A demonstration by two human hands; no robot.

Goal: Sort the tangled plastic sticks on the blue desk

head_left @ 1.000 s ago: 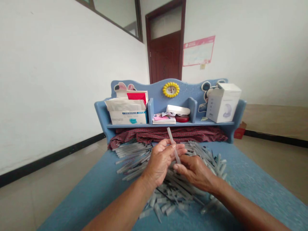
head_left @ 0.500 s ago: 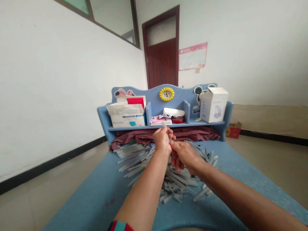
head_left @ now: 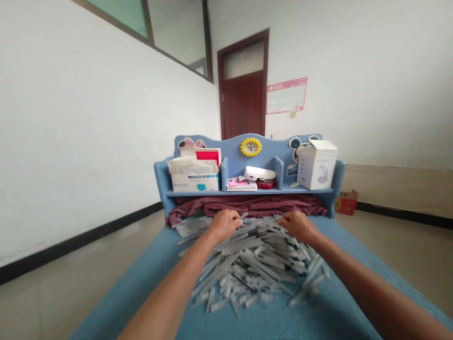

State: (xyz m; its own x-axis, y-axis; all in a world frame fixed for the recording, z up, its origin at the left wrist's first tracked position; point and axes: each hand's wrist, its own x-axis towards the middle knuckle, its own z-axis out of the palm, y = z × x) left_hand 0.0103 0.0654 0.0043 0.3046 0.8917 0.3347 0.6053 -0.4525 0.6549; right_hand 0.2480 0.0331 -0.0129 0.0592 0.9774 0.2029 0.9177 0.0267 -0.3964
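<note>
A wide heap of slender, translucent grey-white plastic pieces (head_left: 255, 264), with some dark thin rods among them, is spread over the blue desk (head_left: 130, 288). At the far left edge of the heap, my left hand (head_left: 225, 225) is closed, and a short translucent plastic piece (head_left: 244, 216) sticks out from its fingertips. My right hand (head_left: 297, 225) is apart from it, at the far right of the heap. Its fingers are pinched together by the pieces there; what they hold is too small and blurred to make out.
Behind the heap lies a bunched red checked cloth (head_left: 247, 205) under a blue shelf (head_left: 230, 193). On the shelf stand a mask box (head_left: 194, 182), a stack of papers (head_left: 241, 187), a red round tin (head_left: 265, 184) and a white box (head_left: 317, 165).
My hands were together above the heap; now they have parted, left hand to the left and right hand to the right, both lower at its far side. The view has tilted up slightly.
</note>
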